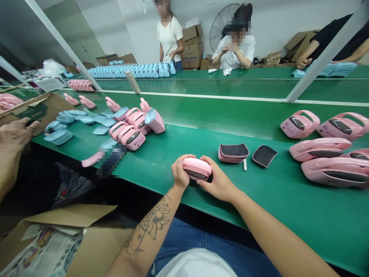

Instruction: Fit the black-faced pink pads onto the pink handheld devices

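Between my two hands is a pink plastic housing [197,166] with a dark window on its near side, held just above the front of the green table. My left hand [181,173] grips its left end, and my right hand [217,179] wraps round the right end. Beyond my right hand lies a small stack of curved pink panels with dark faces [233,152], with a short white stick [245,164] beside it. A single dark panel [264,155] rests to the right of that. The underside of the held housing is hidden.
Pink handled housings [328,173] stand at the right; more pink housings [129,134] and blue panels [59,136] lie at the left. Another person's hand [17,132] reaches in at far left. An open cardboard box [72,215] sits below. Co-workers work across the belt.
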Motion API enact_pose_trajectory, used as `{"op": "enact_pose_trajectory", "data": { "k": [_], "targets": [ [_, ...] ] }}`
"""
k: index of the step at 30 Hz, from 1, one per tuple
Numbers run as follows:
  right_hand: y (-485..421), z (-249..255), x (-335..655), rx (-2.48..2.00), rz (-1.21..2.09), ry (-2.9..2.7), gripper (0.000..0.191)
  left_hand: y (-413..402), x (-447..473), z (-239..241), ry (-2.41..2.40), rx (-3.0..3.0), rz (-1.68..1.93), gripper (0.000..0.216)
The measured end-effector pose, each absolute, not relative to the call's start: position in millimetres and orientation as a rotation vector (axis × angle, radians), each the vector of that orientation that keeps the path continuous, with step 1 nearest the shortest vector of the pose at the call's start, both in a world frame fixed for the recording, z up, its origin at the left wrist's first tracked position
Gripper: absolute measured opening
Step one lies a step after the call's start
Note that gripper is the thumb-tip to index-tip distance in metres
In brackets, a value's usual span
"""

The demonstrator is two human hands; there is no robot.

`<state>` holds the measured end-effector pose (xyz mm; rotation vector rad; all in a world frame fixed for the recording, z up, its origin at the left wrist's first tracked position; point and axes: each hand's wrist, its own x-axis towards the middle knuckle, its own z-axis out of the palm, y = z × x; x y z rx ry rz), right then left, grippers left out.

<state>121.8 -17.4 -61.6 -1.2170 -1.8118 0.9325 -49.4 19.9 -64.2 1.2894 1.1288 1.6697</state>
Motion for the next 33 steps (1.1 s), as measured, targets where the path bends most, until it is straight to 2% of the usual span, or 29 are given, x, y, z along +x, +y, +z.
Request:
{"op": "enact_pose_trajectory", "data": {
  "k": [4,9,12,19,26,33],
  "targets": [
    [-15,-62,120,-1.287,0.984,-1.744,0.095,24,-49,-64,1.179,1.17,1.636,0.057],
    [-11,-54,120,-1.113,1.129,-1.54,0.067,33,-49,-72,1.01,0.978,1.658,0.047],
    [-9,-55,121,-1.095,1.214,-1.385,0.062,35,-49,-76,0.909,0.923,1.597,0.048],
    [-7,-64,122,-1.154,1.185,-1.36,0.067,30,-52,-77,0.827,1.07,1.432,0.049],
    [-8,-64,121,-1.148,1.199,-1.392,0.068,31,-55,-76,0.897,1.032,1.429,0.044],
    [-8,-63,122,-1.089,1.252,-1.366,0.079,34,-52,-79,0.904,1.0,1.43,0.04]
  ]
}}
